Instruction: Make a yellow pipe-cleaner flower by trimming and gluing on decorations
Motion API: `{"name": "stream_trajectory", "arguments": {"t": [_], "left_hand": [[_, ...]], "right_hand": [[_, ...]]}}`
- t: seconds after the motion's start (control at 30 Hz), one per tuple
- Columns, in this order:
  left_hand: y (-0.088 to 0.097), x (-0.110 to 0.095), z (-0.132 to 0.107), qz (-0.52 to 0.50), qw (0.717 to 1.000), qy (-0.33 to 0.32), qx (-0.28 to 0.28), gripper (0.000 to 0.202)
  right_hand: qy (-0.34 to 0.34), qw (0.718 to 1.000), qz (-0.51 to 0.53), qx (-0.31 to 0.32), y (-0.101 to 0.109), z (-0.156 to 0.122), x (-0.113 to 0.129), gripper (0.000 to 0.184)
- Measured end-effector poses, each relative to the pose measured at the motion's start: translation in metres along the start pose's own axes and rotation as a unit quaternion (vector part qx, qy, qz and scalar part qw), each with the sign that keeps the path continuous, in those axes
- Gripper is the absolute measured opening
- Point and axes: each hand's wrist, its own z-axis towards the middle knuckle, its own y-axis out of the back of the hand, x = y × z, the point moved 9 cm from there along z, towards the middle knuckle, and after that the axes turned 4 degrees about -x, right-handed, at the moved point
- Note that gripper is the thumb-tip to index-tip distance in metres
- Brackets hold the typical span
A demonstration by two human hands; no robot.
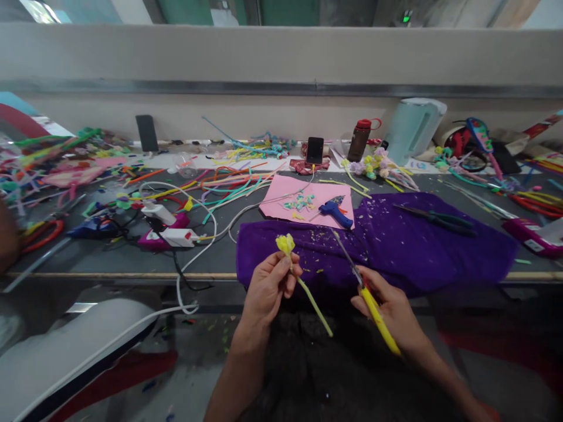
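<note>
L hand (268,287): fingers pinched shut on the yellow flower (285,243) just below its head, stem slanting down-right btw the two hands. R hand (391,310): fingers wrapped round the yellow-handled scissors (369,299), blades aimed up-left, tips apart from the flower. Beyond both sets of fingers, purple cloth (396,246) on the tabletop (220,252); blue glue gun (336,212) farther back on a pink sheet (281,196).

Two bare forearms rise from the bottom edge and angle toward each other. The left hand (269,288) is held up, fingers curled shut, with the thumb pinched against the fingertips. The right hand (393,312) sits slightly lower and well apart, fingers folded closed in a grip, the wrist angled inward.
</note>
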Motion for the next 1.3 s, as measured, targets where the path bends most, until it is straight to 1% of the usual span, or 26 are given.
{"name": "stream_trajectory", "arguments": {"t": [0.07,0.2,0.33,0.4,0.47,0.6,0.77,0.8,0.87,0.97,1.03,1.13,1.3], "left_hand": [[0.004,-0.002,-0.001,-0.001,1.0,-0.006,-0.01,0.019],[0.009,-0.001,-0.003,0.001,1.0,-0.003,-0.025,0.017],[0.008,0.004,-0.005,0.048,0.999,0.015,-0.001,0.02],[0.007,0.005,-0.005,0.074,0.997,0.015,0.012,0.022],[0.008,0.005,-0.005,0.09,0.996,0.008,0.01,0.022],[0.01,0.003,-0.005,0.105,0.994,-0.006,-0.006,0.022],[0.018,-0.006,-0.008,0.09,0.995,-0.028,-0.035,0.022],[0.02,-0.009,-0.01,0.089,0.995,-0.032,-0.039,0.023],[0.022,-0.011,-0.012,0.09,0.995,-0.032,-0.036,0.024],[0.02,-0.011,-0.014,0.087,0.996,-0.019,-0.018,0.025],[0.014,-0.009,-0.013,0.083,0.997,-0.01,-0.005,0.026],[0.004,-0.008,-0.011,0.078,0.997,-0.004,0.02,0.026],[-0.005,-0.011,-0.012,0.092,0.995,-0.009,0.042,0.028]], "right_hand": [[-0.015,1.0,-0.011,-0.001,0.001,-0.001,-0.007,0.049],[-0.032,0.998,-0.058,0.007,0.002,-0.004,-0.012,0.049],[-0.046,0.996,-0.075,0.013,0.005,-0.006,-0.016,0.049],[-0.045,0.996,-0.081,0.008,0.007,-0.007,-0.016,0.049],[-0.045,0.996,-0.081,0.002,0.008,-0.006,-0.015,0.049],[-0.031,0.997,-0.066,-0.016,0.007,0.006,0.0,0.048],[0.039,0.998,-0.045,-0.016,-0.012,0.031,0.034,0.046],[0.045,0.998,-0.042,-0.016,-0.015,0.034,0.037,0.047],[0.032,0.999,-0.033,-0.016,-0.018,0.037,0.037,0.046],[-0.016,1.0,-0.013,-0.006,-0.017,0.031,0.026,0.049],[-0.029,0.999,0.01,0.009,-0.015,0.025,0.021,0.051],[-0.025,0.999,0.029,0.032,-0.01,0.017,0.02,0.052],[0.012,0.998,0.009,0.055,-0.004,0.007,0.033,0.055]]}}
